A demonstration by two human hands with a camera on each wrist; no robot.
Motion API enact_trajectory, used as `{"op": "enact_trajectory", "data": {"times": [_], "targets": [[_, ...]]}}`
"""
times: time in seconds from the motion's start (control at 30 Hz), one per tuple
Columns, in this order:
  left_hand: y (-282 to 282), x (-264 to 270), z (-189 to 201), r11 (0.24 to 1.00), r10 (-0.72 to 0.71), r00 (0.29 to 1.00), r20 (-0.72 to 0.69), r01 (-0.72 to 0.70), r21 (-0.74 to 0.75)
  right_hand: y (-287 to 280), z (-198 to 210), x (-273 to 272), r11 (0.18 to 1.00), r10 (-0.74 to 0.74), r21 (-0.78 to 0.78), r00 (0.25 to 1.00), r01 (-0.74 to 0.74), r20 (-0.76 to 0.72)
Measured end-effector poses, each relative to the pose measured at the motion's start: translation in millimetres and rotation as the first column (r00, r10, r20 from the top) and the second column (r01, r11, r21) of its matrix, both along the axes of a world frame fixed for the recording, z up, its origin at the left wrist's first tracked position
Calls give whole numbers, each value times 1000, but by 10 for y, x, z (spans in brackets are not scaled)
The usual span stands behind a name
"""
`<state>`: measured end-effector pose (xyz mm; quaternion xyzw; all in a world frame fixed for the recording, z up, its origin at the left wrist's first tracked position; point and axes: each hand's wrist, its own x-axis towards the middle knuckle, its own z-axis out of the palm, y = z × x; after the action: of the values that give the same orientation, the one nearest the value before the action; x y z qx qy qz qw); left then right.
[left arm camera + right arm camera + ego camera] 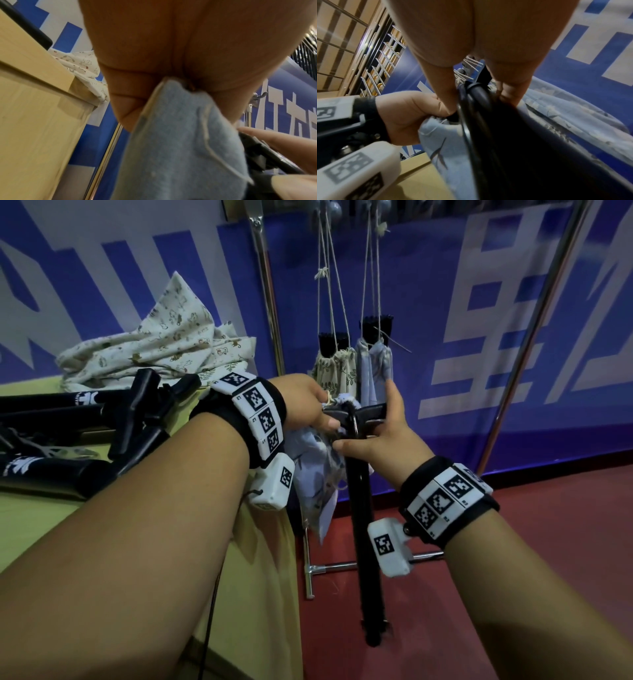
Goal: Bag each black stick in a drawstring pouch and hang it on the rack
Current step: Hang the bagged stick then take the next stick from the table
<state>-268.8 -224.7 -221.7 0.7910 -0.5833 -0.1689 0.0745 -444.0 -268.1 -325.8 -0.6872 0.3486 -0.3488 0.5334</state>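
Note:
A black stick (363, 525) with a T-handle hangs upright beside the table, its tip near the red floor. My right hand (373, 428) pinches the handle between thumb and fingers, index finger pointing up; in the right wrist view the black stick (513, 135) fills the middle. My left hand (308, 405) grips the top rim and cord of a light blue drawstring pouch (315, 474), which hangs bunched just left of the shaft, its rim against the handle. From the left wrist, the pouch (171, 142) drops from my curled fingers (130, 86).
Two bagged sticks hang by cords on the rack: a leaf-print pouch (334, 369) and a blue pouch (375, 361). Chrome rack poles (270, 302) rise behind, the base bar (342, 566) below. The yellow table (68, 525) holds several black sticks (85, 419) and spare pouches (154, 347).

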Motion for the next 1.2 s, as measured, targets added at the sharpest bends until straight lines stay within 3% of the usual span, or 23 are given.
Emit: {"op": "enact_trajectory", "data": {"times": [0.23, 0.33, 0.47, 0.57, 0.8, 0.9, 1.2], "targets": [[94, 27, 92, 998, 22, 1000, -14, -23, -65, 74, -44, 77, 990, -46, 139, 976, 16, 214], [104, 84, 106, 988, 60, 998, -30, -64, -138, 106, -6, 87, 976, -41, 219, 987, 6, 156], [128, 140, 62, 962, 135, 991, 3, -130, -238, 164, -17, 77, 940, 114, 321, 993, -113, 15], [121, 164, 33, 958, 152, 988, 14, -144, -248, 168, -70, 106, 926, 163, 336, 985, -173, 58], [93, 82, 18, 992, 103, 972, 211, -83, -98, 139, -189, 141, 949, 164, 269, 986, -166, 30], [86, 81, 28, 997, 80, 979, 189, -74, -39, 118, -198, 128, 965, 154, 222, 987, -142, -37], [94, 78, -29, 988, 94, 992, 89, -81, -131, 163, -220, 146, 984, 143, 126, 981, -126, -132]]}}
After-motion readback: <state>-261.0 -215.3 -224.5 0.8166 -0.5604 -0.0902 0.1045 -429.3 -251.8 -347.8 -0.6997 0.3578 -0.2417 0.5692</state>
